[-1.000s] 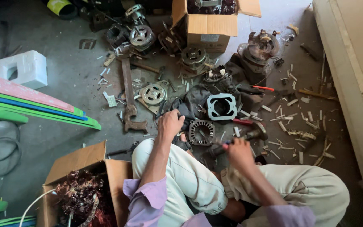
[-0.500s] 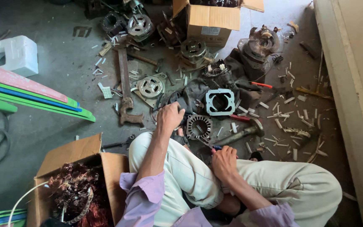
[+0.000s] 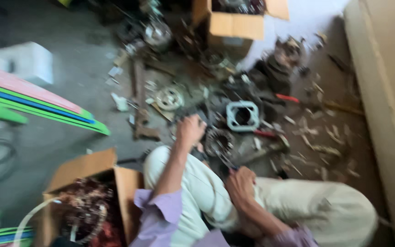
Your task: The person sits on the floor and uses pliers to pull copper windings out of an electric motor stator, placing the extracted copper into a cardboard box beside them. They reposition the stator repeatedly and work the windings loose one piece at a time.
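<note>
Resting beside a ribbed round metal stator [image 3: 219, 142], the left hand [image 3: 191, 130] is curled; the right hand [image 3: 239, 185] pinches a thin tool, blurred.

The view is blurred by motion; fine finger detail cannot be read.

Left arm: extended forward from the near edge of the scene, forearm bare, lilac sleeve pushed up to the elbow. The forearm runs far and slightly right, passing over the left knee. The left hand [image 3: 191, 129] is at the far end of the reach, back of the hand up, fingers curled downward into a loose fist.

Right arm: bent and drawn in near the body, sleeve gathered at the forearm. The right hand [image 3: 240, 185] sits low between the knees, knuckles up, fingers curled closed; what they enclose cannot be determined.

The hands are well apart, left farther than right.
</note>
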